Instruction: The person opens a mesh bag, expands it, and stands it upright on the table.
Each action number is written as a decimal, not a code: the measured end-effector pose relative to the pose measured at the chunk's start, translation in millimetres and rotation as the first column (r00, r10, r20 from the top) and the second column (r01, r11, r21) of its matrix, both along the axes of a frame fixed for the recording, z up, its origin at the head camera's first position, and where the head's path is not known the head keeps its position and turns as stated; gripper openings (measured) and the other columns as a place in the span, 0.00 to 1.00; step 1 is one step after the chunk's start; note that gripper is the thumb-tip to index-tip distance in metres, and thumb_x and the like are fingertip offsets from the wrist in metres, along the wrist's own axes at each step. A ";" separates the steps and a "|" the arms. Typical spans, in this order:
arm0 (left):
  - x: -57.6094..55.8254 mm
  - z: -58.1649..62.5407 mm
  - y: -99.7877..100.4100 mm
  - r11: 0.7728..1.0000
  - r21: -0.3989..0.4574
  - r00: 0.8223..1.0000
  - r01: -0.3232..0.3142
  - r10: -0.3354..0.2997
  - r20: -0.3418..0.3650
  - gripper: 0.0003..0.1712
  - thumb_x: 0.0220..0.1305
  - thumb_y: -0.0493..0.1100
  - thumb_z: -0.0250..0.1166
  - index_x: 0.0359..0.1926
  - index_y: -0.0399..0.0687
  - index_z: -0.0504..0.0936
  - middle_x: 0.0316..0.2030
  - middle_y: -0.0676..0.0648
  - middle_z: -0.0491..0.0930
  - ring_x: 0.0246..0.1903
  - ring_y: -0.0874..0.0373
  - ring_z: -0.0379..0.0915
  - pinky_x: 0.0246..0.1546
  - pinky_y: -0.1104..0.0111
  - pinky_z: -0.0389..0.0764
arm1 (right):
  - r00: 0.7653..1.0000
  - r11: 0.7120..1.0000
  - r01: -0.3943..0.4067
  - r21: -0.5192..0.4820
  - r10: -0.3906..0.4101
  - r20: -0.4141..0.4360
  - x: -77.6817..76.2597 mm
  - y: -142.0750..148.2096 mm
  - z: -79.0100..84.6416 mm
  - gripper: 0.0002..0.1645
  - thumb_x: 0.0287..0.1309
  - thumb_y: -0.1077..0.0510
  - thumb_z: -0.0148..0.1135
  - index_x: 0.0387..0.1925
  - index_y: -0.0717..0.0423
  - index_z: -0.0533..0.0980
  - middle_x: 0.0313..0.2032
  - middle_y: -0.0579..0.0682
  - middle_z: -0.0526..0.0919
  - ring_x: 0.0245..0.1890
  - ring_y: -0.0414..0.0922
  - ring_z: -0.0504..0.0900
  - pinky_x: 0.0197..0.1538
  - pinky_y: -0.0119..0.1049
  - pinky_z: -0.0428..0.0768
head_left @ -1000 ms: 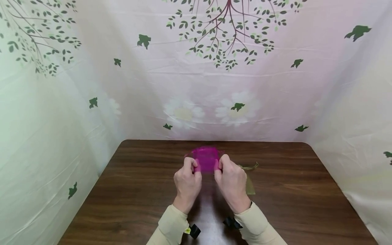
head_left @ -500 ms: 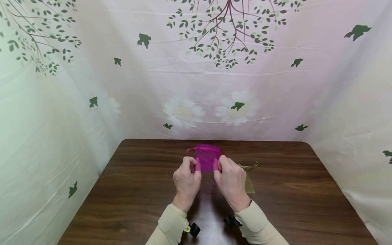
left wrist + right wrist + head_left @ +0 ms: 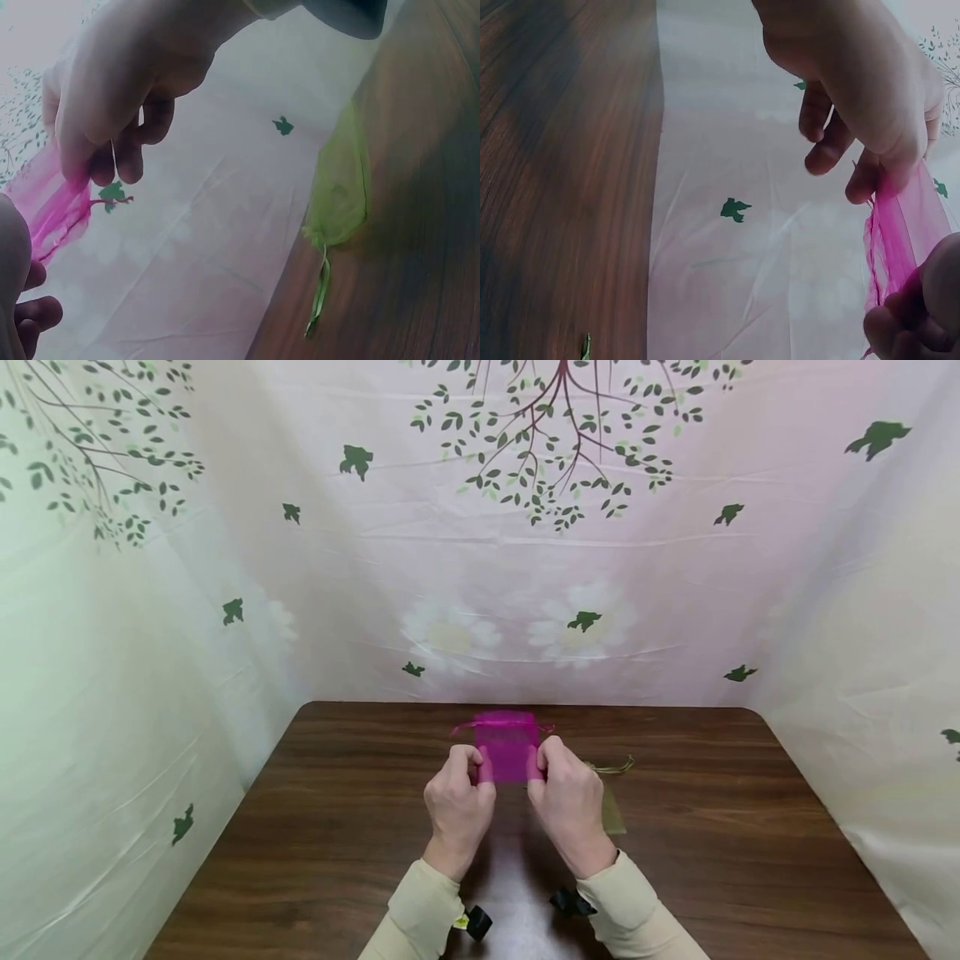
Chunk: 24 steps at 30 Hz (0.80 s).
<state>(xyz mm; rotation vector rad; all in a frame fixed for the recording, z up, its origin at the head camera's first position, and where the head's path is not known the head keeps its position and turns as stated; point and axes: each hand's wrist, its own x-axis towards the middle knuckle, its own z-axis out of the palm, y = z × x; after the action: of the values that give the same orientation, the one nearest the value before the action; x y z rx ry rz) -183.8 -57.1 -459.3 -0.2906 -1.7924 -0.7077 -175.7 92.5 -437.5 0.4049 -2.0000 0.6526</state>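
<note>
A sheer magenta drawstring pouch (image 3: pixel 507 758) is stretched flat between both hands over the far middle of the table. My left hand (image 3: pixel 459 803) pinches its left side between thumb and curled fingers, and my right hand (image 3: pixel 567 806) pinches the right side the same way. Both thumbtips look magenta through the fabric. A thin cord crosses the pouch near its far end, its ends sticking out at either side. In the left wrist view the pouch (image 3: pixel 56 199) hangs above the table. An olive-green sheer pouch (image 3: pixel 339 180) with a tied cord lies beyond the right hand, partly hidden in the head view.
The dark wood-grain table (image 3: pixel 315 827) has rounded far corners. A pale printed cloth (image 3: pixel 495 568) with leaves, flowers and birds hangs close behind its far edge and along both sides. Small black wrist devices (image 3: pixel 477 923) sit under the sleeves.
The far end of the magenta pouch has flattened and straightened, so its cord now shows across it. Both hands stay in nearly the same place, still pinching the sides.
</note>
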 end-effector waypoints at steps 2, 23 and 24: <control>0.4 -0.2 0.1 1.000 -0.005 1.000 0.009 -0.009 0.001 0.13 0.58 0.30 0.70 0.28 0.46 0.74 0.17 0.53 0.73 0.13 0.62 0.69 0.13 0.68 0.70 | 1.000 1.000 0.013 0.018 -0.013 -0.011 -0.8 0.1 -1.6 0.23 0.55 0.68 0.69 0.21 0.52 0.62 0.15 0.43 0.60 0.12 0.40 0.59 0.15 0.35 0.59; -2.0 -3.6 3.3 1.000 -0.005 1.000 0.004 -0.004 0.006 0.18 0.60 0.29 0.65 0.23 0.48 0.66 0.14 0.53 0.64 0.11 0.59 0.61 0.12 0.67 0.64 | 0.991 0.992 -0.114 -0.053 0.110 -0.074 -6.9 4.2 -4.8 0.21 0.55 0.68 0.67 0.20 0.52 0.63 0.15 0.42 0.61 0.14 0.38 0.60 0.17 0.33 0.61; -1.7 -4.4 3.2 1.000 -0.009 1.000 0.003 -0.003 0.004 0.18 0.60 0.29 0.66 0.23 0.48 0.66 0.13 0.54 0.63 0.11 0.58 0.60 0.11 0.67 0.64 | 0.990 0.991 -0.118 -0.054 0.114 -0.081 -6.4 3.8 -5.4 0.22 0.54 0.69 0.67 0.20 0.51 0.62 0.15 0.42 0.60 0.14 0.37 0.58 0.17 0.32 0.59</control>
<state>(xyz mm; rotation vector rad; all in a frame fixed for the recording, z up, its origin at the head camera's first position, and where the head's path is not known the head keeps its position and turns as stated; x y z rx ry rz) -185.5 -53.9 -463.6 -0.2986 -1.8001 -0.7030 -182.1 96.4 -442.9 0.5065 -1.8891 0.7553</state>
